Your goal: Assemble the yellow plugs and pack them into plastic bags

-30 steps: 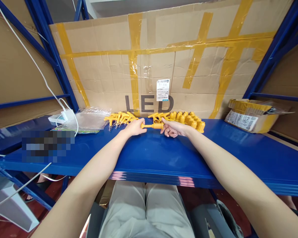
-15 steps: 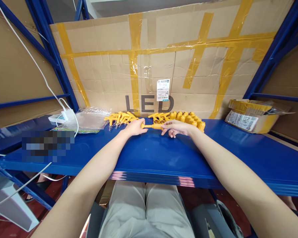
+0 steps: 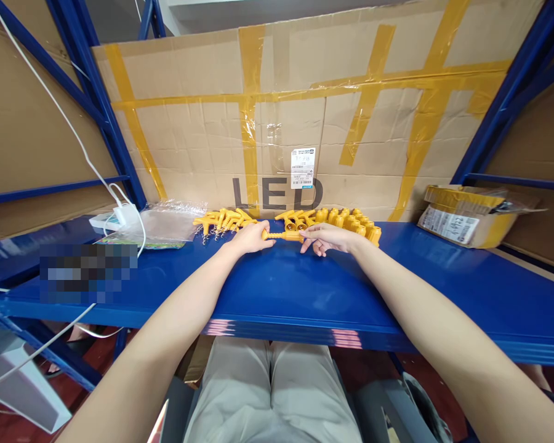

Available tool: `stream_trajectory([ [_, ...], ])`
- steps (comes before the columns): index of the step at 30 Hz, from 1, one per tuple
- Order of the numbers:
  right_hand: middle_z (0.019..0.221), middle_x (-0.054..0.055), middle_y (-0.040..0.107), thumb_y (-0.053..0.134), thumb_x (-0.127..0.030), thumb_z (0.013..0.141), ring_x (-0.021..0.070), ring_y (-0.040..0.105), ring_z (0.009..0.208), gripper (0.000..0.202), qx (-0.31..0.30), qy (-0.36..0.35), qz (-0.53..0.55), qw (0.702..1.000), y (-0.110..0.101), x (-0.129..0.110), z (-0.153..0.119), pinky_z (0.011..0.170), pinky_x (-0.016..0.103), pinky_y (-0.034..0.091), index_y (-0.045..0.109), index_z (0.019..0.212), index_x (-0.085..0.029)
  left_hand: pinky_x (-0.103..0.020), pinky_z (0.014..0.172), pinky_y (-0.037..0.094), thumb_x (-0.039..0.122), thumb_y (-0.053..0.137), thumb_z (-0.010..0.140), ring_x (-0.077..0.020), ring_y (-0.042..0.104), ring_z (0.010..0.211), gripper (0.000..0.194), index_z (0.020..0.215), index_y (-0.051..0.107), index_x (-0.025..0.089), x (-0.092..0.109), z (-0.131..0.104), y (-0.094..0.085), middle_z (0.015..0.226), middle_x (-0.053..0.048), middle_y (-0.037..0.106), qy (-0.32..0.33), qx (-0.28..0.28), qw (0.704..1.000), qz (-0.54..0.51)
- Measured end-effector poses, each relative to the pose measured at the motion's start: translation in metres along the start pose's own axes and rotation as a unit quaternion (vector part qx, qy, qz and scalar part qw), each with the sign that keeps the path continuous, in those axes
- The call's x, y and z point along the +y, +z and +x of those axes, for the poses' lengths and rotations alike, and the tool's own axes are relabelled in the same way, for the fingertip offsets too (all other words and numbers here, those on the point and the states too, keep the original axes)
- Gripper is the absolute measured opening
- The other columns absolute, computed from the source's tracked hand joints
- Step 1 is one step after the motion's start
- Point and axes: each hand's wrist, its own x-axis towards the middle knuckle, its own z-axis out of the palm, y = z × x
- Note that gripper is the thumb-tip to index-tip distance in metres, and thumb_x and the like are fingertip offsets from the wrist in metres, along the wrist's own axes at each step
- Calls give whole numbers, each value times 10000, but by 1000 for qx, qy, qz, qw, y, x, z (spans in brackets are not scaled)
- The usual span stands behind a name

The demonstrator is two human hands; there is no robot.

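Two hands hold one yellow piece; the right has shifted its grip

The yellow piece (image 3: 284, 235) lies level at the centre of the frame. The left hand (image 3: 253, 239) pinches its left end, as a second ago. The right hand (image 3: 329, 237), then curled at the other end, now has straighter fingers and grips that end by the fingertips, partly hiding it.

Close behind the hands on the blue table (image 3: 277, 289) are yellow parts with metal coils (image 3: 226, 218), left of centre, and yellow caps (image 3: 351, 218), right of centre. A clear plastic bag (image 3: 170, 221) and white plug (image 3: 127, 214) sit at left, an open box (image 3: 471, 215) at right.

The upright cardboard (image 3: 203, 141) reads "LED"; its white label (image 3: 303, 168) is too small to read.
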Motion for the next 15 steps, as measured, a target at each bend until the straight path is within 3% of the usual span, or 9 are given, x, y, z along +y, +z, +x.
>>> stream_trajectory([
  [15, 675, 97, 713, 530, -491, 890, 84, 526, 353, 375, 5, 14, 20, 1000, 2, 3, 7, 325, 175, 423, 582, 792, -132, -285, 627, 400, 451, 596, 713, -211, 597, 742, 266, 821, 489, 233, 0, 0, 0, 764, -7, 623, 2, 1, 1000, -2],
])
